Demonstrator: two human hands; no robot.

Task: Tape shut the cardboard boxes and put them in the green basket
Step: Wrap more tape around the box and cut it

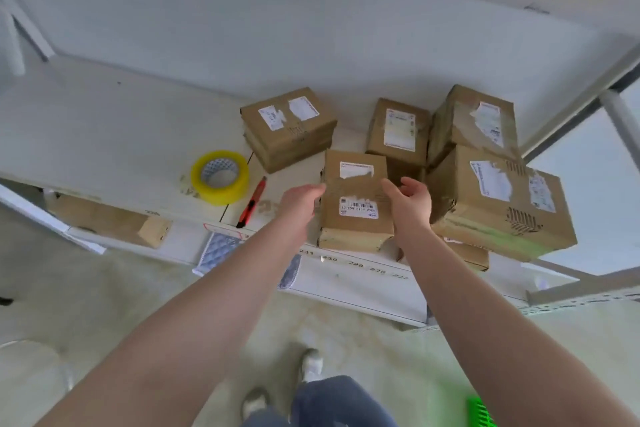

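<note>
between loose-spread fingers of both hands, worn label-patched cardboard box (356, 198), ungripped

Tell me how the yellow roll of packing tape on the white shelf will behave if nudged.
The yellow roll of packing tape lies flat on the white shelf, so it should slide, not roll. Tipped on edge, it probably rolls. It looks rigid, likely easy to lift.

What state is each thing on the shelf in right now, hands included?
Left hand: open, at the front box's left side.
Right hand: open, loosely curled by its right edge.
Front box: flaps down, upright at the shelf edge.
Tape roll: lying flat, untouched.
Red cutter: lying beside the roll.
Green basket: on the floor, only a corner visible.
</note>
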